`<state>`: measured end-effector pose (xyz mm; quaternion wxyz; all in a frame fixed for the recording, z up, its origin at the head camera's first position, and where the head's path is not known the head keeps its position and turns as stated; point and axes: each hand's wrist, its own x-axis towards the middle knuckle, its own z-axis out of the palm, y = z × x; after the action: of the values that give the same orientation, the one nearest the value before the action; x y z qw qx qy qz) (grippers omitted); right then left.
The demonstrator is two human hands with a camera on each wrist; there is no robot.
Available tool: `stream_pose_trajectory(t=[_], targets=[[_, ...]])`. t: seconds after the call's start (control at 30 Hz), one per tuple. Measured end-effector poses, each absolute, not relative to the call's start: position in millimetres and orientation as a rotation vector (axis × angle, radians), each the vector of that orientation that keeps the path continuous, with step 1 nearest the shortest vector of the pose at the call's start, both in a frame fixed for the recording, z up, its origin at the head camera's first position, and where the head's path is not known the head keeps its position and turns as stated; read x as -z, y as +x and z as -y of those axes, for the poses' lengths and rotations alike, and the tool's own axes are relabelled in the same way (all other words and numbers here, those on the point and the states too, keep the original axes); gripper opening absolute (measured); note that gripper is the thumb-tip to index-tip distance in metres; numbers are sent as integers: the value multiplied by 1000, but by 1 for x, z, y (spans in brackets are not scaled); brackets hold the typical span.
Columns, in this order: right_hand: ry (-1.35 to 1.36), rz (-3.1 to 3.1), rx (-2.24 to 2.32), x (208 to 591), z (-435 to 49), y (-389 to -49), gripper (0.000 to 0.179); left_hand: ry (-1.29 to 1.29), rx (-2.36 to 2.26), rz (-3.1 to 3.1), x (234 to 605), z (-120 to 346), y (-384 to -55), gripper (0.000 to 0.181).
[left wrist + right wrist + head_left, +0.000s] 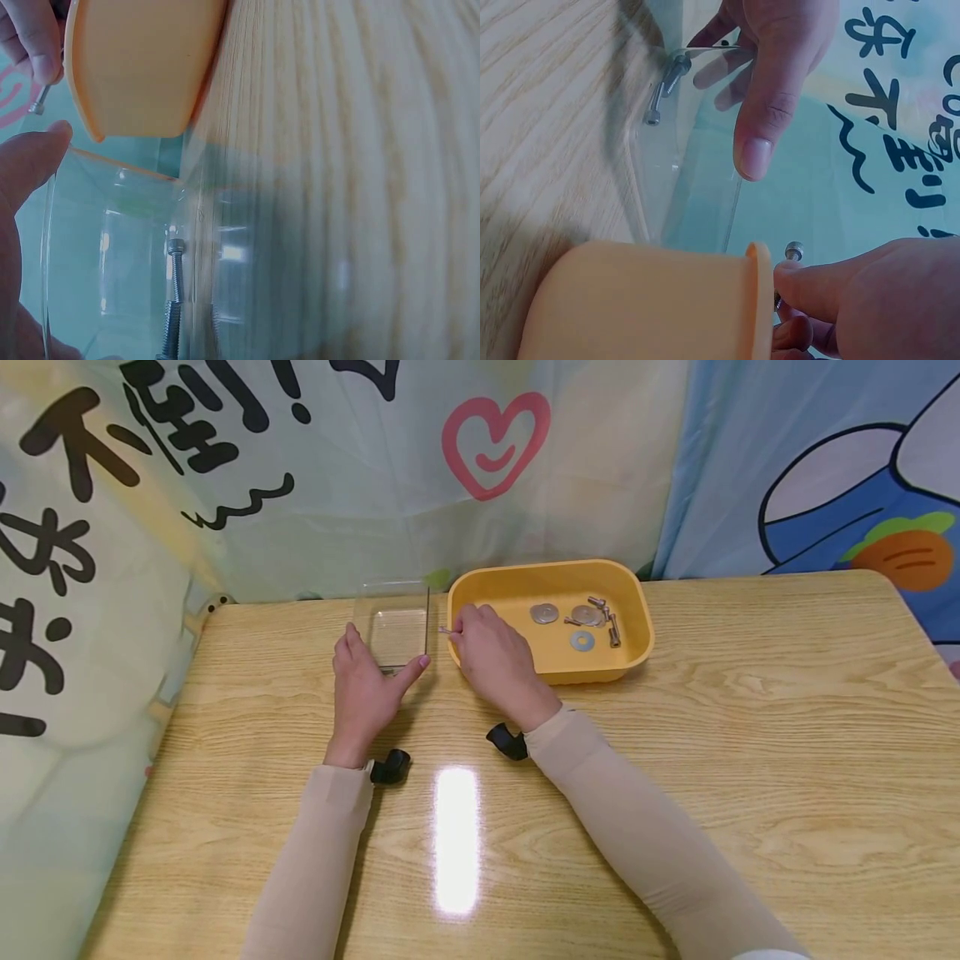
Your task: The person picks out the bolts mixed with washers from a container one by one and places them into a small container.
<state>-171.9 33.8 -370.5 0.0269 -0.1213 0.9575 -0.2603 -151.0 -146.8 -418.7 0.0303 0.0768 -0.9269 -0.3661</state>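
My left hand (366, 693) holds a clear plastic box (397, 639) at its near end, thumb by the right corner and fingers along the left side. Through its wall, bolts (174, 292) show lying on the bottom in the left wrist view. Between thumb and fingers my right hand (501, 662) pinches a small socket-head bolt (794, 250). That hand is over the left rim of a yellow tray (577, 677), and the bolt's head points left towards the box. Inside the tray are several more bolts (614, 632), a washer (582, 641) and round silvery discs (543, 613).
Box and tray stand side by side near the back edge of a wooden table (712, 735). A printed cloth (360, 543) hangs right behind them. Black wrist cameras (392, 767) sit at both cuffs.
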Motion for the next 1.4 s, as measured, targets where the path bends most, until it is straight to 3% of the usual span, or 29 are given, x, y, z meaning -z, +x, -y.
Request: stream_pose_trajectory(t=[1.4], targets=[[-467, -2942, 733, 376, -6, -182, 17, 227, 1095, 2854, 418, 145, -152, 120]])
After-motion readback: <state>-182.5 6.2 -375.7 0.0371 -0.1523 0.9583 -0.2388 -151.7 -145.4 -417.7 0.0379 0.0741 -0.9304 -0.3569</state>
